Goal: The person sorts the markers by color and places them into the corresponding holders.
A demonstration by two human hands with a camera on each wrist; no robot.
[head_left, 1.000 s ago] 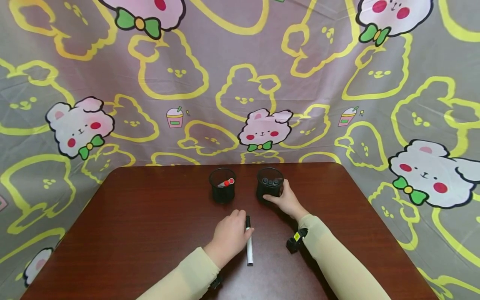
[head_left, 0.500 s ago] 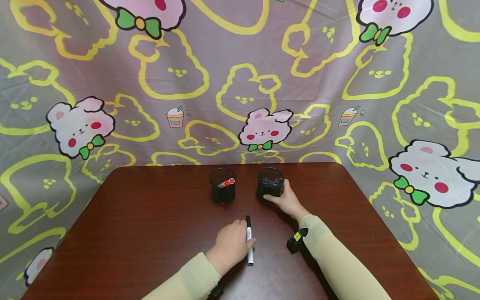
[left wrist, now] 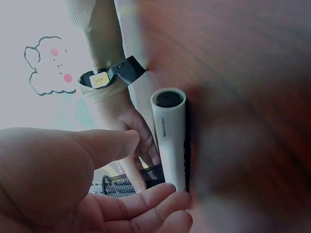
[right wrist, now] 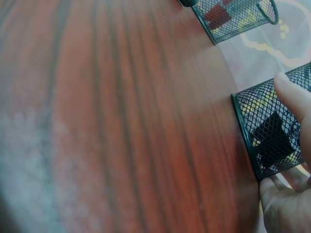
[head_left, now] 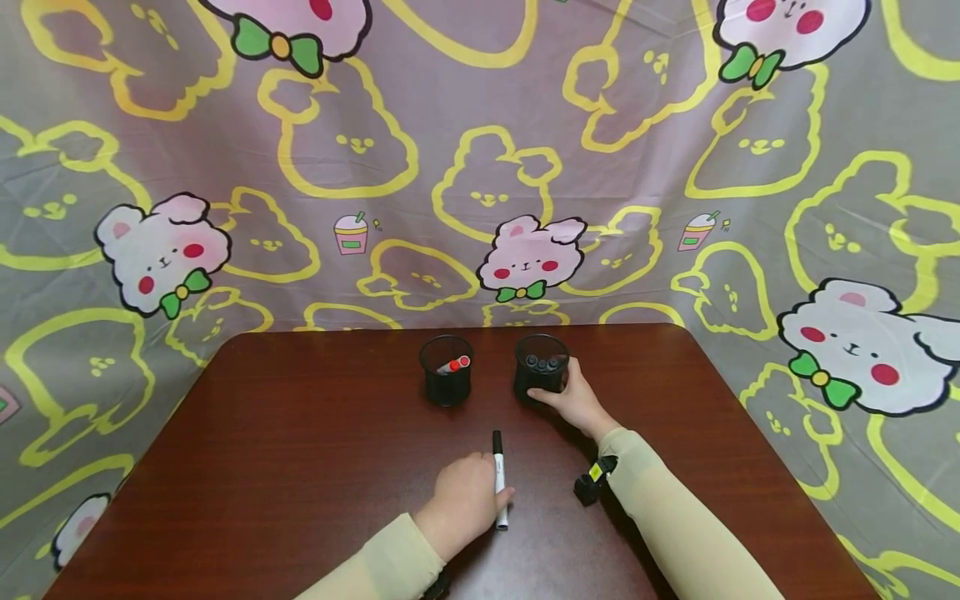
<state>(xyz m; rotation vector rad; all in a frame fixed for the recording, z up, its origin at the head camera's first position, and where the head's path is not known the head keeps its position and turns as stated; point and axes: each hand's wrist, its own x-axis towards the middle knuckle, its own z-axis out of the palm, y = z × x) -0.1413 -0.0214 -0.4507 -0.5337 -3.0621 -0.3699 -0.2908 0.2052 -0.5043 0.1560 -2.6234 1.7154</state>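
A white marker with a black cap (head_left: 500, 479) lies on the table, its cap pointing away from me. Beside it is my left hand (head_left: 462, 502), fingers along its left side. In the left wrist view a gap shows between the thumb and the marker (left wrist: 171, 141), while the fingertips are at or close to its far part; contact is unclear. My right hand (head_left: 576, 404) grips a black mesh pen holder (head_left: 528, 383), thumb in front and fingers round the right side. Several dark-ended markers (head_left: 542, 363) stand in this holder, which rests on the table.
A second black mesh pen holder (head_left: 447, 390), with red-ended markers (head_left: 454, 365) in it, stands left of the gripped one. Both are near the back edge of the brown table (head_left: 300, 433). A patterned cloth (head_left: 420, 183) hangs behind.
My left hand has drawn back along the marker, toward the near edge, and more of the marker's cap end shows. The right hand and both pen holders have stayed in place.
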